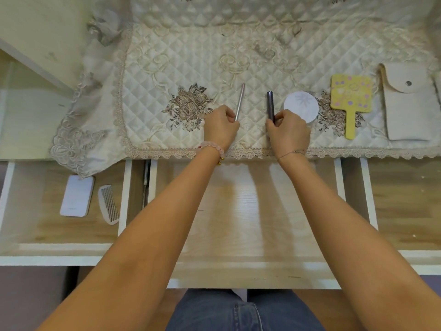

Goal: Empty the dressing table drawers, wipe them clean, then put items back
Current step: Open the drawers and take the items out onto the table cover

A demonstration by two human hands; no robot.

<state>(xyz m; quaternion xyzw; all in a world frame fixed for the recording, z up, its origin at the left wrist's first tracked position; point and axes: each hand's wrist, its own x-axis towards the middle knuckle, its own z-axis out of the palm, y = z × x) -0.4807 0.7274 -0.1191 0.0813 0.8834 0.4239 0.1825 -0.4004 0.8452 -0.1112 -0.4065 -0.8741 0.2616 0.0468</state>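
Observation:
Three drawers stand pulled out below the dressing table. The middle drawer [250,263] under my arms holds nothing that I can see. My left hand [220,129] is closed on the near end of a slim pink-silver pen-like stick [240,100] that rests on the quilted table cover [181,68]. My right hand [287,131] pinches the near end of a dark tube [270,103] beside it. A round white compact [301,105] lies just right of that hand, partly hidden by it.
A yellow hand mirror [349,99] and a cream snap pouch [409,103] lie on the cover at the right. The left drawer [62,235] holds a white flat case [76,195] and a white comb [108,204]. The right drawer [405,206] shows bare wood.

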